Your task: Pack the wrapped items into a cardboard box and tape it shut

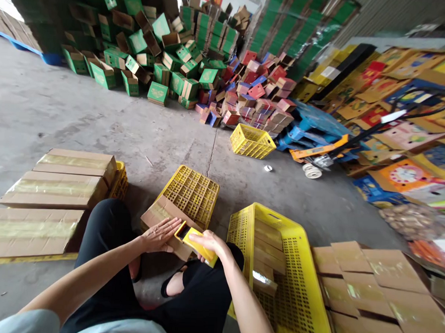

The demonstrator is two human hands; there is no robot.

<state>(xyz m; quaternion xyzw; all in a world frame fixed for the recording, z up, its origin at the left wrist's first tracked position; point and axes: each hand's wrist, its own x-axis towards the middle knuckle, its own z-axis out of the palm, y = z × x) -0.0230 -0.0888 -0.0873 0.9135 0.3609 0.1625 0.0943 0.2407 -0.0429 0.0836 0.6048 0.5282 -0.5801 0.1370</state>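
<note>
I sit on the floor with a flat folded cardboard box resting on an upturned yellow crate in front of my knees. My left hand lies flat on the cardboard, fingers stretched out. My right hand grips a yellow tape dispenser and presses it against the near edge of the same cardboard, right beside the left fingertips.
Taped flat cartons are stacked at my left and right. A tilted yellow crate holds more flat cartons. Farther off stand another yellow crate, a pallet jack, and heaps of green and red boxes.
</note>
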